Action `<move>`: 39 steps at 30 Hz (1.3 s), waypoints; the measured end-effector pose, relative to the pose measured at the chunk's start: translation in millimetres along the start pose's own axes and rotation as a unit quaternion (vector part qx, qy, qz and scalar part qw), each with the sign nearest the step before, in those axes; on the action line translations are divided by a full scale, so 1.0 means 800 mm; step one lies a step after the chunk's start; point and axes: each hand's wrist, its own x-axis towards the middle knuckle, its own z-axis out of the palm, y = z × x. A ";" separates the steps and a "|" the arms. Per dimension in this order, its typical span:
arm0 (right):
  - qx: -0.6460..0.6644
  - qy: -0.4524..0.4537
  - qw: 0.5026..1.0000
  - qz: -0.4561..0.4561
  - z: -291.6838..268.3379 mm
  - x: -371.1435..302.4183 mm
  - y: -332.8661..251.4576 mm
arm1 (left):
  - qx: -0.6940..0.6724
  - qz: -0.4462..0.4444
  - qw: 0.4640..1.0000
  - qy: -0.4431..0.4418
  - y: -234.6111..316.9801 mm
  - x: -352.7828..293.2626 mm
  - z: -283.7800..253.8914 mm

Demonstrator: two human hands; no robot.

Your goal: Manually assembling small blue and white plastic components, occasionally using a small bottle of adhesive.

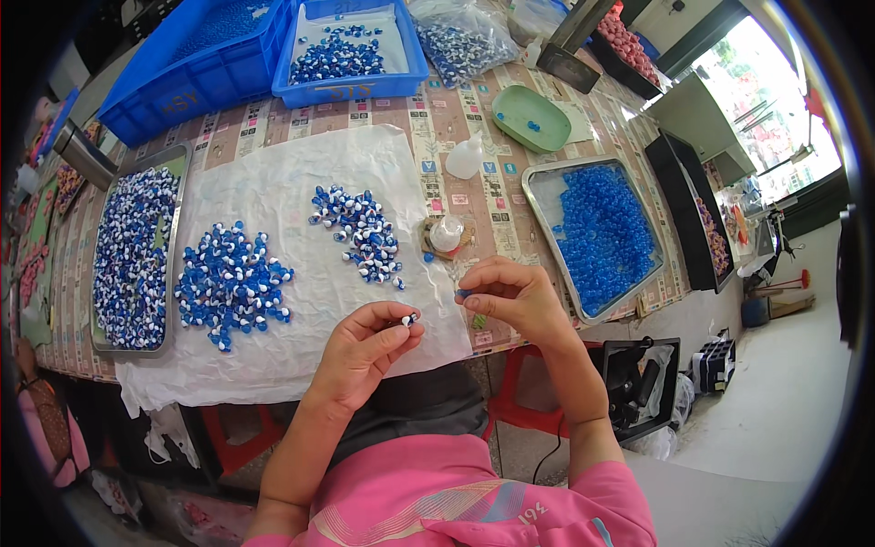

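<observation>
My left hand [365, 354] pinches a small white and dark blue piece [407, 320] between thumb and fingertips, over the near edge of a white paper sheet [314, 337]. Apart from it, to the right, my right hand [515, 296] is closed on a small blue bead [462, 294]. Two piles of blue-and-white pieces lie on the paper: a larger pile [232, 283] at left and a smaller pile [360, 232] nearer my hands. Just beyond my fingers stands a small clear jar [447, 233] on a brown base, with one loose blue bead [428, 258] beside it.
At right is a metal tray [583, 314] of blue beads; another metal tray [180, 214] of blue-and-white pieces stands at left. Farther back are a green dish [556, 141], a white squeeze bottle [465, 159], blue plastic bins [351, 93] and a clear bag [465, 41] of pieces.
</observation>
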 end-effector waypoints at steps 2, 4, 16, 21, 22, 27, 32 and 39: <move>-0.016 0.002 1.000 -0.009 0.003 0.002 -0.001 | -0.002 0.002 1.000 -0.001 0.001 -0.002 -0.002; -0.031 0.010 0.999 -0.007 0.009 0.003 -0.003 | -0.003 0.002 1.000 -0.001 0.005 -0.006 -0.006; -0.202 0.102 0.969 -0.095 0.012 0.030 -0.028 | -0.009 0.010 1.000 -0.017 0.007 -0.013 -0.015; -0.310 0.127 0.932 -0.139 0.016 0.051 -0.041 | -0.006 0.014 1.000 -0.005 0.005 -0.015 -0.013; -0.332 0.123 0.922 -0.159 0.019 0.055 -0.043 | -0.007 0.016 1.000 -0.005 0.005 -0.015 -0.012; -0.395 0.109 0.893 -0.184 0.033 0.070 -0.049 | -0.002 0.019 1.000 -0.006 0.006 -0.018 -0.015; -0.445 0.095 0.868 -0.198 0.037 0.073 -0.049 | -0.009 0.016 1.000 -0.002 0.005 -0.019 -0.017; -0.442 0.100 0.860 -0.233 0.038 0.066 -0.044 | -0.004 0.018 1.000 -0.001 0.008 -0.022 -0.014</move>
